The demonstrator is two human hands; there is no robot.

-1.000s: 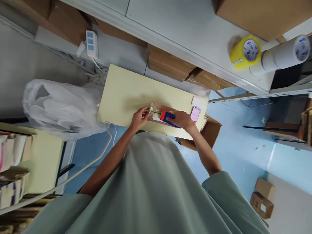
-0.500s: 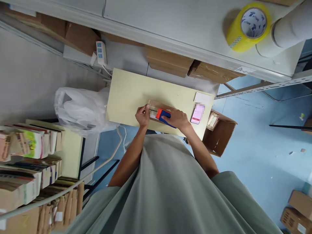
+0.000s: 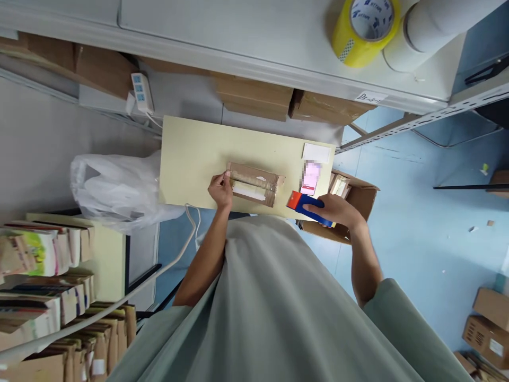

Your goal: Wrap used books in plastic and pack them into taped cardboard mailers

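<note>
A flat brown cardboard parcel [image 3: 254, 174] lies on the cream table, with a pale label strip and shiny clear tape over it. My left hand [image 3: 221, 189] pinches its left end between thumb and fingers. Off the parcel's right side, my right hand [image 3: 338, 208] is wrapped around a blue hand tool with a red end [image 3: 312, 207]. The red end points left and is apart from the parcel; its exact kind is unclear. Just beyond the tool lies a phone [image 3: 310, 178] with a lit, partly blurred screen.
The cream table [image 3: 191, 143] also bears a white card [image 3: 316, 153]. An open carton [image 3: 363, 204] stands at its right, a white plastic bag [image 3: 115, 185] at its left. A shelf [image 3: 238, 37] with yellow tape rolls [image 3: 366, 32] overhangs the far side. Books [image 3: 47, 297] fill the lower left.
My right hand has moved right with the blue tool, off the parcel to near the table's right edge. My left hand stays on the parcel's left end. The camera view has shifted.
</note>
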